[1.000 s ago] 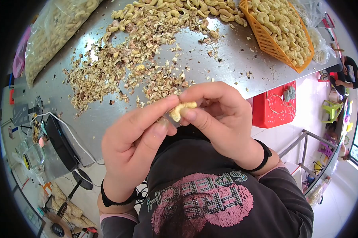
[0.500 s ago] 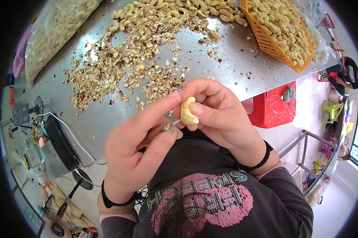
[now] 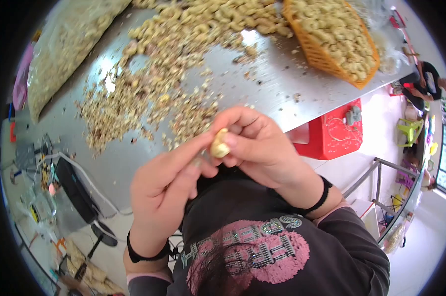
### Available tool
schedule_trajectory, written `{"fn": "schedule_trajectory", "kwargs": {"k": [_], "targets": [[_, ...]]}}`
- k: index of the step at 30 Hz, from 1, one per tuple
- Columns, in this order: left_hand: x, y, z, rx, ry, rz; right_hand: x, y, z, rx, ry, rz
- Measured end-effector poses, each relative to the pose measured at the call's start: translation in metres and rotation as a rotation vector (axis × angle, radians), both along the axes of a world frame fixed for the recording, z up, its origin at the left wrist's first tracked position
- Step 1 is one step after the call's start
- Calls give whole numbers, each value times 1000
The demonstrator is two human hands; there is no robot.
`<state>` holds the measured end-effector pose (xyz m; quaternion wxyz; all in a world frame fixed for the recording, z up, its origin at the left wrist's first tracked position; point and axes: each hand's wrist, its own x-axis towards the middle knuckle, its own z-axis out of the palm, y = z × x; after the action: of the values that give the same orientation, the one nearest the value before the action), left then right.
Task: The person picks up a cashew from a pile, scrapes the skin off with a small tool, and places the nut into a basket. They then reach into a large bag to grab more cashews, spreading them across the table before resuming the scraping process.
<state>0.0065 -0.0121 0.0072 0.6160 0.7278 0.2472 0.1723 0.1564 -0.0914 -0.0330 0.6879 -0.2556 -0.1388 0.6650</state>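
Note:
A pale cashew nut (image 3: 220,146) is pinched between the thumb and fingers of my right hand (image 3: 255,143), just past the table's near edge. My left hand (image 3: 166,177) is closed close beside it, its index fingertip reaching the nut. A small thin-bladed tool is in my left fingers; it showed half a second ago, but now it is mostly hidden and blurred. Ahead of both hands, nut-skin scraps and broken bits (image 3: 134,98) spread over the metal table (image 3: 252,93).
More whole cashews (image 3: 208,22) lie at the table's back, left of an orange basket (image 3: 326,61) filled with cashews. A large clear bag of nuts (image 3: 67,54) stands at the left. A red stool (image 3: 339,135) is at the right, below the table edge. Another person (image 3: 427,81) sits far right.
Both hands and the cashew have shifted slightly left and down in view. The tool tip, visible against the nut before, is now hard to see. The table view has moved with my head.

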Motion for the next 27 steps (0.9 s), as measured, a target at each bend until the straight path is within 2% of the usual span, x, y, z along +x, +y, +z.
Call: {"fn": "schedule_trajectory", "kwargs": {"k": [2, 3, 5, 7, 9, 11, 13, 14, 16, 17, 19, 20, 22, 23, 25, 27], "targets": [[0, -1, -2, -227, 29, 138, 5, 1, 0, -10, -16, -47], [2, -2, -3, -220, -11, 100, 12, 1, 4, -1, -59, -80], [1, -3, -5, -186, 23, 268, 28, 0, 14, -57, -191, -202], [-2, 1, -8, -159, -31, 244, 46, -1, 26, -87, -306, -316], [-3, 3, -8, -129, -68, 237, 69, -7, 32, -83, -536, -574], [-3, 3, -7, -149, -50, 247, 95, -11, 34, -65, -573, -667], [-2, 3, -5, -148, -48, 246, 117, -12, 39, -108, -664, -945], [-2, 2, -4, -148, -35, 253, 122, -13, 41, -105, -670, -952], [-4, 2, -6, -143, -45, 252, 130, -13, 47, -280, -943, -1122], [-5, 3, -6, -143, -48, 259, 136, -15, 43, -274, -946, -1125], [-5, 3, -5, -148, -45, 265, 146, -20, 33, -363, -1208, -1096], [-6, 4, -5, -155, -33, 271, 148, -22, 29, -355, -1210, -1105], [-6, 5, -7, -134, -44, 265, 146, -24, 32, -555, -1626, -844], [-6, 6, -8, -118, -42, 262, 148, -24, 30, -552, -1629, -862], [-4, 5, -7, -102, -50, 274, 151, -22, 26, -514, -2018, -724], [-3, 4, -5, -89, -52, 278, 153, -21, 26, -558, -1996, -688]]}}
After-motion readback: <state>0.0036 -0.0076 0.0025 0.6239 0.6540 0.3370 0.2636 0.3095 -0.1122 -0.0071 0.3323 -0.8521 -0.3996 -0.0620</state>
